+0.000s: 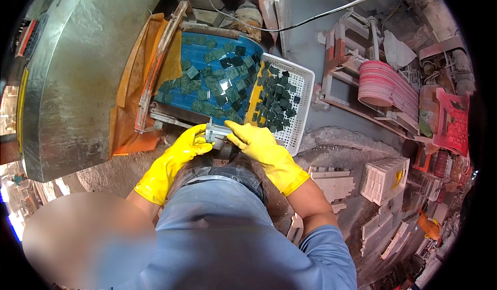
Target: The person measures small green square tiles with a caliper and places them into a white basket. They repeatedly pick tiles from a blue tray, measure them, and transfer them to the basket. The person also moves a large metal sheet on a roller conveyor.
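Yellow rubber gloves cover both of my hands. My left hand point(187, 147) is curled, its thumb and fingers closed at a small greenish-grey piece too small to make out. That piece is at the left side of a pale grey block point(220, 132) in front of my waist. From the other side, my right hand point(261, 147) reaches in with index finger stretched and thumb apart, fingertips at the block's right edge. Just beyond lies a blue basin point(173, 99) with wet, dark green square tiles point(220, 77). Smaller dark tiles point(279, 101) fill a white perforated crate point(304, 90) at its right.
A large grey metal housing point(83, 72) stands at left, beside an orange sheet point(132, 93) and a rusty bar point(155, 77). A cable point(321, 16) crosses above. To the right are stacked pink-and-white oval pieces point(385, 85), another white crate point(384, 178) and a red basket point(453, 121).
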`<state>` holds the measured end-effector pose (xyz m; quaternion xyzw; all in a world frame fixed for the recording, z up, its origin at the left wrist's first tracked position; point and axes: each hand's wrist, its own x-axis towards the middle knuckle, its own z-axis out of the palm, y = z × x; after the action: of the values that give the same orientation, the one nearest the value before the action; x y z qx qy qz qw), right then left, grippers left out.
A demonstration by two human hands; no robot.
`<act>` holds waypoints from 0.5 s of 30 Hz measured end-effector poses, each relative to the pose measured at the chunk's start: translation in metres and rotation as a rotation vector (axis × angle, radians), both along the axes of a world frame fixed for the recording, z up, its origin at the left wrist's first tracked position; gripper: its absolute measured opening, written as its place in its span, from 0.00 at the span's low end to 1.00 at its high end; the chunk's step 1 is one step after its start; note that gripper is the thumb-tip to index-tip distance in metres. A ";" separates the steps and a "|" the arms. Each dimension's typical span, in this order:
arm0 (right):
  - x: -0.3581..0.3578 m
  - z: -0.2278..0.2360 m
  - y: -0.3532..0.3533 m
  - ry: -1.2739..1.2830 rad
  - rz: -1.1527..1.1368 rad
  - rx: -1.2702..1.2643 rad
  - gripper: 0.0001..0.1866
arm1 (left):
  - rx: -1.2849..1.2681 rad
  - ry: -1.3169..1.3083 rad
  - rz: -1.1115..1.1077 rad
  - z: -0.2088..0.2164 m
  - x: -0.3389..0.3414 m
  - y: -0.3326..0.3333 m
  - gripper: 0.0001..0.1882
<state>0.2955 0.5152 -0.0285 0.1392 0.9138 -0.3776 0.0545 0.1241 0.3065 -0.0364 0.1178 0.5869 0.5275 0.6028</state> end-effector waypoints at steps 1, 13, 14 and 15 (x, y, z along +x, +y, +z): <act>-0.001 0.001 0.000 -0.009 0.003 0.005 0.23 | 0.001 -0.003 0.007 0.000 0.000 -0.001 0.39; 0.004 -0.020 -0.015 0.010 -0.294 -0.571 0.23 | -0.065 0.015 -0.119 -0.020 -0.022 0.000 0.38; 0.005 -0.009 -0.018 -0.052 -0.407 -0.844 0.23 | -0.109 0.064 -0.172 -0.029 -0.027 0.000 0.38; 0.004 0.003 -0.014 -0.078 -0.556 -1.038 0.23 | -0.155 0.118 -0.212 -0.040 -0.035 0.001 0.37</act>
<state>0.2996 0.5009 -0.0252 0.3424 0.5361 -0.7701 0.0481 0.0892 0.3075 -0.0767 0.1631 0.6445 0.4060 0.6270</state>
